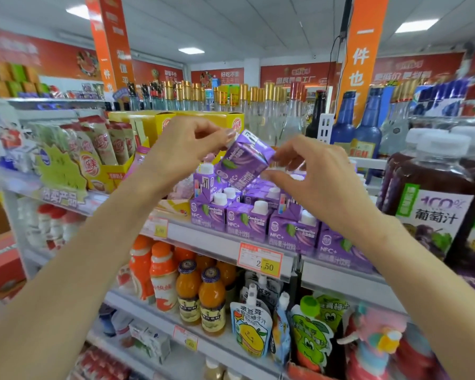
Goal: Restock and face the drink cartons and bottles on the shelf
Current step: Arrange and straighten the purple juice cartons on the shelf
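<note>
A small purple juice carton (244, 157) is tilted in the air above the shelf. My left hand (184, 149) pinches its top left corner with thumb and fingers. My right hand (313, 176) pinches its right edge with fingertips and thumb. Below it, several matching purple cartons with white caps (247, 218) stand in rows on the shelf (222, 239), some stacked behind. My right wrist hides part of the cartons on the right.
Large grape juice bottles (433, 204) stand to the right. Yellow boxes (159, 122) and milk tea cups (99, 149) sit to the left. Blue glass bottles (368, 133) stand behind. Orange bottles (200, 294) and pouches (252, 325) fill the shelf below, under a price tag (261, 260).
</note>
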`<state>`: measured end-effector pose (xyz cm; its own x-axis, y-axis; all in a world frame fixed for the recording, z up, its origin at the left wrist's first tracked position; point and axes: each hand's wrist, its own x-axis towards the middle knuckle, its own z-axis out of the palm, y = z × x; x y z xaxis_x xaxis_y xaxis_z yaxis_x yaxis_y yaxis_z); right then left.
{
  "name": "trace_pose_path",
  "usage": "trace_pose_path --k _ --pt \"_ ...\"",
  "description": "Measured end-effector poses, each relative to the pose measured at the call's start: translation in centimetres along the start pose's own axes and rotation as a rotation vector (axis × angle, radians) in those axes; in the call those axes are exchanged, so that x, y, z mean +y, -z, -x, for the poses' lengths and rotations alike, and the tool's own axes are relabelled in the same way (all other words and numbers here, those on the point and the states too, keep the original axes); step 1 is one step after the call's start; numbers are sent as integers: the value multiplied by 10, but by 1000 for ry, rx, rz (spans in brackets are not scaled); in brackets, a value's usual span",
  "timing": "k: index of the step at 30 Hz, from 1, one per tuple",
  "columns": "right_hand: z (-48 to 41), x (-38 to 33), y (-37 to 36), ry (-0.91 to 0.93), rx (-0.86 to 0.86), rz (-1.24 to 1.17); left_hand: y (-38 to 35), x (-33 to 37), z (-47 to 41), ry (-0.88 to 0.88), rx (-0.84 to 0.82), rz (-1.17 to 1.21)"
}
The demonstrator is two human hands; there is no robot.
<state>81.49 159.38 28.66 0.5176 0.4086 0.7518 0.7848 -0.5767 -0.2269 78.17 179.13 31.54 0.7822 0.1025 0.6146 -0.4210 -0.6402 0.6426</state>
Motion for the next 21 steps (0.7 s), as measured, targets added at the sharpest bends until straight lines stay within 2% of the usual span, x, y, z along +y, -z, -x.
trace_pose_path --k 3,12,17,21 --pt "8 -14 -6 -67 -10 -261 14 4 19 1 8 86" --pt "41 -35 -26 12 -9 -598 16 -16 76 87 -7 233" --pt "60 -40 -30 -57 -26 -820 9 -38 110 120 -213 342" --pt "68 -41 -34 -93 -95 -864 4 -42 121 20 -221 362"
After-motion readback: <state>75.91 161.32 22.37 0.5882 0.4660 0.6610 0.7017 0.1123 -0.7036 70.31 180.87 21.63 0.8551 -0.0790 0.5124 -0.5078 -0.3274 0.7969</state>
